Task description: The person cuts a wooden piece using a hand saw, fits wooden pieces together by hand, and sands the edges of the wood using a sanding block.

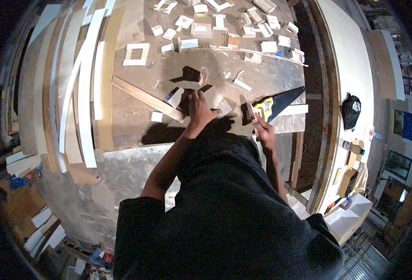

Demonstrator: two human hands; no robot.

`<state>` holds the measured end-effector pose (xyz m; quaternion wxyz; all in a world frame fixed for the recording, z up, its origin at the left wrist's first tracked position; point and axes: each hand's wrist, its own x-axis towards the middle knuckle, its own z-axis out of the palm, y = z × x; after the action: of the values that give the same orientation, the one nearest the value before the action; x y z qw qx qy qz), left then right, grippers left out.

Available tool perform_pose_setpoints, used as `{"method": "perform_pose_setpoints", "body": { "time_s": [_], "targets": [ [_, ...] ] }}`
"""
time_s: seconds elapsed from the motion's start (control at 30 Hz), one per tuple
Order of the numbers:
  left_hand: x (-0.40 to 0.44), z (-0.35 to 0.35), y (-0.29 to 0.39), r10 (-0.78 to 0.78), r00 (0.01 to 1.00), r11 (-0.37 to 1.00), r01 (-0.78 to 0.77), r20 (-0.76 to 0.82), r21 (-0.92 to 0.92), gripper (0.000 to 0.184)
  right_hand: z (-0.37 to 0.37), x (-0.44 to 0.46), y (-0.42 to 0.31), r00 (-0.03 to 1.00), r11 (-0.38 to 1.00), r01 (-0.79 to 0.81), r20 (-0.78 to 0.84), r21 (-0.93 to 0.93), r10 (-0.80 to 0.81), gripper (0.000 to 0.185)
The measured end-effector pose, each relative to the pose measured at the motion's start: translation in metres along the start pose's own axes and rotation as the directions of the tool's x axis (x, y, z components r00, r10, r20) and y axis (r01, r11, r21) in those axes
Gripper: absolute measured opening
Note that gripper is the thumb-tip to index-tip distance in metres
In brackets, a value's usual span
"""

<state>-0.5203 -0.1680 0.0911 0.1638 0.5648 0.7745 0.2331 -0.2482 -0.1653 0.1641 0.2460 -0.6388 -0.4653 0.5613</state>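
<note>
My left hand (199, 109) is at the middle of the wooden workbench (136, 116), its fingers bent down over a pale flat piece (217, 101) and a dark patch. What lies under the fingertips is hard to make out. To the right, my right hand (263, 132) is closed on a thin, light-coloured flat piece (250, 110) that stands up from the fingers. Just beyond it lies a handsaw with a yellow and black handle (265, 107). A small white square (157, 116) rests left of my left hand, near a wooden strip (145, 97).
Many small wooden frames (201, 30) and blocks cover the bench's far side. Long boards (89, 70) lie along the left. A thin stick (262, 53) crosses the bench. On the right, a white surface (355, 70) carries a black cap (351, 111) and an open box (350, 217).
</note>
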Motion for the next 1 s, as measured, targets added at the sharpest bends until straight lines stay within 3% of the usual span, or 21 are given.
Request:
{"method": "perform_pose_setpoints", "body": {
  "time_s": [0.17,0.2,0.23,0.27,0.33,0.4,0.47,0.5,0.6,0.63,0.67,0.7,0.73,0.77,0.8,0.83,0.87,0.93,1.0],
  "targets": [
    [0.013,0.008,-0.008,-0.055,0.998,0.990,0.055,0.006,-0.130,0.091,0.012,0.001,0.001,0.982,0.982,0.187,-0.006,-0.005,-0.187,0.046],
    [0.016,0.005,-0.014,-0.091,0.995,0.963,0.100,0.047,-0.251,0.085,0.014,-0.001,-0.008,0.991,0.991,0.132,0.009,0.000,-0.132,0.045],
    [0.017,0.010,-0.024,-0.118,0.989,0.919,0.145,0.094,-0.367,0.079,0.015,-0.003,-0.015,0.997,0.997,0.077,0.021,0.004,-0.077,0.044],
    [0.015,0.018,-0.030,-0.174,0.985,0.796,0.143,0.003,-0.588,0.066,0.015,-0.004,-0.023,0.999,1.000,0.020,0.032,0.009,-0.020,0.043],
    [0.014,0.004,-0.039,-0.134,0.977,0.601,0.212,0.164,-0.771,0.060,0.011,-0.002,-0.023,0.997,0.998,-0.066,0.038,-0.009,0.066,0.047],
    [0.003,-0.021,-0.030,-0.078,0.982,0.599,0.186,0.174,-0.779,0.051,0.010,0.003,-0.014,0.999,0.998,-0.029,0.046,0.057,0.026,0.046],
    [-0.004,-0.050,-0.017,-0.116,0.895,0.591,0.410,0.430,-0.695,0.045,0.011,0.001,-0.017,0.997,0.994,-0.052,0.065,0.095,0.046,0.046],
    [-0.007,-0.059,-0.010,-0.113,0.894,0.593,0.411,0.434,-0.692,0.045,0.014,-0.002,-0.022,0.997,0.991,-0.013,0.072,0.137,0.003,0.045],
    [-0.019,-0.070,0.007,-0.223,0.834,0.365,0.552,0.505,-0.750,0.035,0.016,-0.004,-0.031,0.987,0.979,0.044,0.143,0.200,-0.074,0.045],
    [-0.015,-0.057,-0.001,-0.049,0.873,0.231,0.483,0.485,-0.845,0.033,0.017,-0.004,-0.033,0.986,0.982,0.061,0.145,0.178,-0.088,0.044],
    [-0.020,-0.050,0.000,-0.048,0.871,0.231,0.485,0.488,-0.843,0.033,0.018,-0.003,-0.036,0.983,0.985,0.080,0.150,0.155,-0.103,0.044],
    [-0.027,-0.059,0.015,-0.062,0.868,0.149,0.496,0.493,-0.855,0.035,0.019,-0.001,-0.037,0.968,0.974,0.201,0.133,0.106,-0.215,0.047],
    [-0.029,-0.052,0.012,-0.070,0.822,0.045,0.568,0.565,-0.822,0.038,0.017,0.000,-0.038,0.968,0.975,0.197,0.137,0.105,-0.210,0.047],
    [-0.032,-0.047,0.011,-0.076,0.771,-0.060,0.630,0.633,-0.774,0.041,0.012,0.001,-0.040,0.975,0.970,0.128,0.154,0.209,-0.162,0.051],
    [-0.034,-0.048,0.015,-0.087,0.767,-0.060,0.633,0.636,-0.771,0.041,0.007,-0.002,-0.047,0.978,0.950,0.054,0.176,0.309,-0.113,0.054],
    [-0.034,-0.056,0.027,-0.088,0.791,-0.110,0.596,0.606,-0.795,0.043,0.000,-0.009,-0.063,0.964,0.916,-0.070,0.263,0.394,-0.040,0.059],
    [-0.033,-0.063,0.041,-0.086,0.816,-0.158,0.556,0.572,-0.816,0.045,0.000,-0.009,-0.065,0.963,0.876,-0.068,0.261,0.478,-0.068,0.061],
    [-0.028,-0.082,0.066,-0.064,0.798,-0.155,0.585,0.599,-0.796,0.048,-0.011,-0.002,-0.046,0.933,0.826,-0.193,0.359,0.530,-0.012,0.066],
    [-0.026,-0.073,0.066,0.002,0.758,-0.343,0.614,0.653,-0.711,0.058,-0.019,0.008,-0.031,0.899,0.732,-0.335,0.435,0.593,0.060,0.074]
  ]
}}
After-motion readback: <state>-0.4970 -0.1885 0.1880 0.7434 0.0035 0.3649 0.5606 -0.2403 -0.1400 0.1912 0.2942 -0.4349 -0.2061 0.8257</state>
